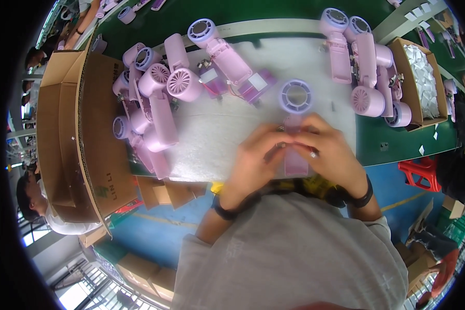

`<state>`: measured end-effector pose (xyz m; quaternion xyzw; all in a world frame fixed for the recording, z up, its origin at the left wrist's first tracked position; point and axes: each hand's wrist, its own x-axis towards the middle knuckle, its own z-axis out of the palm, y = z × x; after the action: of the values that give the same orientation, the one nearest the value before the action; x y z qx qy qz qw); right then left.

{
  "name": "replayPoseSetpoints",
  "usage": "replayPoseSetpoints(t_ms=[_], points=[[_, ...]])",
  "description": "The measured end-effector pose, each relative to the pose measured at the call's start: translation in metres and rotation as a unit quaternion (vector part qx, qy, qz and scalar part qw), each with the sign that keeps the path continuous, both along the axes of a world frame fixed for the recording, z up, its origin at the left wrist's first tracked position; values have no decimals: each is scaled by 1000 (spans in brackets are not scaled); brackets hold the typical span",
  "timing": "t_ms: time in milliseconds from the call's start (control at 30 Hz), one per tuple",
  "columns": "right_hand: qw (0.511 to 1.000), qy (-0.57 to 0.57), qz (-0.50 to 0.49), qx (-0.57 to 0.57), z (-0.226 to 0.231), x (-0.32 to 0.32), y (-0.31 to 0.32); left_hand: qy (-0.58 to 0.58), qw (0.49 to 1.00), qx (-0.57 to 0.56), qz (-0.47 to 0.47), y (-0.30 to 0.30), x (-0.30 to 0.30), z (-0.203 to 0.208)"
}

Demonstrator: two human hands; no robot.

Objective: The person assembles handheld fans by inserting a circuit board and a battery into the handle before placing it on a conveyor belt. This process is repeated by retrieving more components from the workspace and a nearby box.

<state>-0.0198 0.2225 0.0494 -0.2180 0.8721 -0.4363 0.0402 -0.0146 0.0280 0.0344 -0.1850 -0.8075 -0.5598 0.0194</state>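
A pink handheld fan [296,164] with a lilac ring head lies in front of me, its head pointing away and its handle toward me. My left hand [257,155] and my right hand [329,147] close over the upper handle from both sides, fingertips meeting above it. Whether the fingers also pinch some small part is hidden. Beyond my left hand lies an opened fan [227,61], its handle's inside showing. Beside it are purple translucent parts [250,89] with a white square and thin wires.
Pink fans [157,111] are piled at the left, beside a tall cardboard box [106,160]. At the right are more fans [367,64] and a carton [419,123] of small white pieces. A white mat [206,144] covers the green table. A red stool [417,173] stands at the right.
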Motion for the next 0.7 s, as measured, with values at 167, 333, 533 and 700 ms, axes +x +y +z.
replayPoseSetpoints(t_ms=[167, 333, 533, 700], points=[[994, -71, -9, -79, 9, -2, 3, -79, 995, 63, -7, -6, -3, -2], [970, -128, -42, -202, 1, 2, 21, -110, 991, 73, -17, -9, -3, -6], [955, -173, -66, -233, 1, 6, 20, -103, 992, 60, -40, -9, -2, -4], [996, 1, -37, -77, 13, 6, 7, -126, 986, 94, -54, -12, -3, -8]])
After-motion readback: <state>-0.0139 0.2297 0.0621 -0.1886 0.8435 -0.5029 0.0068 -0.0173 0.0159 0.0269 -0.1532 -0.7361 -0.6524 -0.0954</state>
